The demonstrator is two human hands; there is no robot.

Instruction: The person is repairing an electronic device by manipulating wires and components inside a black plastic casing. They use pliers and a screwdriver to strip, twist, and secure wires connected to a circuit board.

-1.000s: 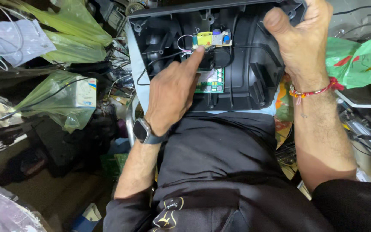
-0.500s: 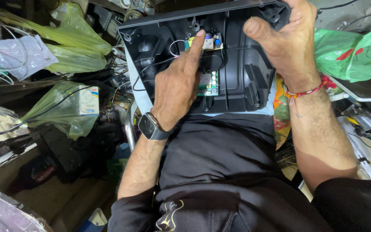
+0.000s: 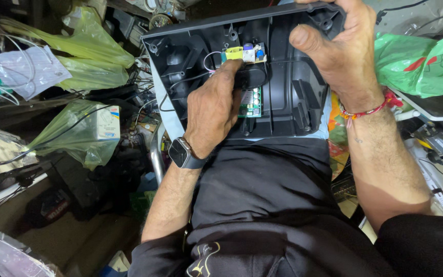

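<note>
- Head view: a dark grey moulded plastic housing panel (image 3: 288,102), ribbed on its inner side, is held upright on the lap of a person in black trousers (image 3: 267,205), its inner face turned towards the camera.
- The left hand (image 3: 214,110) is laid against the inside of the panel, fingers curled, with the fingertips (image 3: 233,69) pressed at a small yellow circuit board (image 3: 242,53) carrying blue and white parts near the panel's top edge. Nothing is seen clasped in this hand; it is partly closed and only touching.
- A green circuit board (image 3: 252,102) is seen just beside the left hand, partly covered by it, at the middle of the panel.
- Thin black and white wires (image 3: 180,87) are looped across the panel's left part, next to the yellow board.
- The right hand (image 3: 342,48) is closed on the panel's upper right corner, thumb on the inner face, the fingers wrapped over the edge.
- A dark smartwatch (image 3: 183,153) is worn on the left wrist, and a red thread band (image 3: 365,110) on the right wrist.
- Translucent yellow-green plastic bags (image 3: 78,133) are piled among cables at the left; a green plastic bag (image 3: 426,61) is lying at the right.
</note>
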